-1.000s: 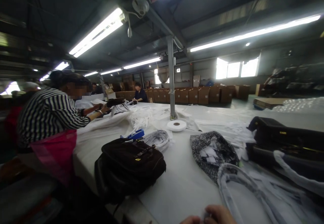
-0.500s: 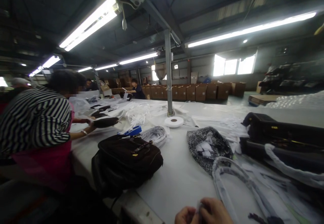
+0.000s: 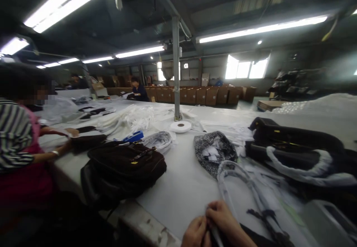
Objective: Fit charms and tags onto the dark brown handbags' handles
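Low in the head view, my left hand (image 3: pixel 196 233) and my right hand (image 3: pixel 223 217) meet at the near table edge, both with fingers pinched. Between them is a thin greyish-white strip (image 3: pixel 216 235), partly hidden by the fingers and blurred. Just beyond my right hand lies a looped handle in clear wrapping (image 3: pixel 227 180). A speckled grey cloth pouch (image 3: pixel 200 150) with white paper pieces (image 3: pixel 211 153) rests farther back. To the left of my hands sits a black bag (image 3: pixel 125 169) with a small yellow tag.
A person in a striped top (image 3: pixel 13 135) handles dark pieces at the left. More black bags (image 3: pixel 301 139) with wrapped handles lie at the right. A white tape roll (image 3: pixel 180 127) sits by a metal post (image 3: pixel 176 72). A blue object (image 3: pixel 134 137) is behind the black bag.
The view has turned right and tilted down, so the table things appear farther left. My hands show more fully, with the strip now visible between them.
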`<state>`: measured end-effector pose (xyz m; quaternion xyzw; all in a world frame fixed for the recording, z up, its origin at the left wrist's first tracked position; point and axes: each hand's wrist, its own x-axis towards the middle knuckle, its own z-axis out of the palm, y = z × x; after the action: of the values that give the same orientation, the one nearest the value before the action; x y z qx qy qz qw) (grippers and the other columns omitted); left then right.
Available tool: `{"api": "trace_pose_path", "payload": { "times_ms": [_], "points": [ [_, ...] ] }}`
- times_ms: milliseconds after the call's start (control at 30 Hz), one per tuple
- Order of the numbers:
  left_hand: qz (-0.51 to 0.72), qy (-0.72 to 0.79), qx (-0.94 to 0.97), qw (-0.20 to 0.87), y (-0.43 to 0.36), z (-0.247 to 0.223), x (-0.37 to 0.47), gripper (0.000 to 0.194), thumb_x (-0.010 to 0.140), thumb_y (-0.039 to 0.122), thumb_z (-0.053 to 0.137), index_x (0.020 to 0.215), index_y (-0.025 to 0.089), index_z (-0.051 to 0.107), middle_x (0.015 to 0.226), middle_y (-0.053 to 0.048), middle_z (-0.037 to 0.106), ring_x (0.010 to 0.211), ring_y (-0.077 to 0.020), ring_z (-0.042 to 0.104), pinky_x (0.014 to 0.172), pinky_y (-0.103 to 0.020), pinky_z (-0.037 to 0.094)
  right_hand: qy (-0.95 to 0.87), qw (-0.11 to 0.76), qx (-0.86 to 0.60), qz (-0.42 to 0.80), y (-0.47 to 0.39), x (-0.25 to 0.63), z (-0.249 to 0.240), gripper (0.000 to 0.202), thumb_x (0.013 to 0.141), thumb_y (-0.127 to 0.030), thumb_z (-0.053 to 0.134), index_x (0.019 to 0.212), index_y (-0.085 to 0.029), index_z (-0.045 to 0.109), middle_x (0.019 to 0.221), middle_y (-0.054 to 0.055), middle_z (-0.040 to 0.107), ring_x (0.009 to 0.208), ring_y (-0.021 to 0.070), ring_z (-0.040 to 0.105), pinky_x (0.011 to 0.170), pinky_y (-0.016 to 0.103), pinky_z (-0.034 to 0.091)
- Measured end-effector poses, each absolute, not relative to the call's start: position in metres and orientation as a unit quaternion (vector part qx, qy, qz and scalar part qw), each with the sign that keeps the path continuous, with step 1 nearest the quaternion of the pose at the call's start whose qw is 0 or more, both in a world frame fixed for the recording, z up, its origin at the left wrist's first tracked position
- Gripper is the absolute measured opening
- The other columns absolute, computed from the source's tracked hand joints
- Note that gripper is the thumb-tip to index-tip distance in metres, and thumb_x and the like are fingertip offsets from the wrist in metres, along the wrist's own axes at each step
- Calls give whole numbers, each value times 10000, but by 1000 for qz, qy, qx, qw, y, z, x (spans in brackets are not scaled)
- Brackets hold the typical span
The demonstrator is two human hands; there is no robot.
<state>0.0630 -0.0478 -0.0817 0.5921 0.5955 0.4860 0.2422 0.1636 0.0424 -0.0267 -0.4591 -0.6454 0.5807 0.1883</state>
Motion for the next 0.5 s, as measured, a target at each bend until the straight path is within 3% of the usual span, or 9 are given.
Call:
{"api": "trace_pose_path", "payload": {
  "times_ms": [200, 400, 500],
  "points": [
    [453, 577, 659, 166, -53, -91, 61, 393, 833, 267, 475, 1193, 165, 599, 1136, -153, 643, 1068, -272, 580, 969, -391, 447, -633, 206, -476, 575, 45, 167, -28, 149, 611, -217, 491, 480, -153, 523, 412, -34, 509, 392, 81, 470, 396, 168, 341],
    [505, 650, 469, 320, -50, -63, 59, 332, 849, 424, 465, 982, 193, 663, 985, -74, 699, 958, -242, 629, 859, -311, 487, -630, 246, -428, 600, 38, 171, -30, 189, 652, -297, 491, 564, -142, 553, 440, -36, 517, 368, 75, 446, 396, 187, 366],
    [512, 662, 433, 337, -44, -52, 59, 326, 795, 471, 529, 882, 185, 659, 892, -64, 682, 899, -244, 621, 821, -312, 473, -624, 267, -411, 609, 36, 174, -31, 217, 664, -347, 511, 612, -142, 561, 456, -42, 512, 393, 81, 460, 420, 195, 390]
  ]
}}
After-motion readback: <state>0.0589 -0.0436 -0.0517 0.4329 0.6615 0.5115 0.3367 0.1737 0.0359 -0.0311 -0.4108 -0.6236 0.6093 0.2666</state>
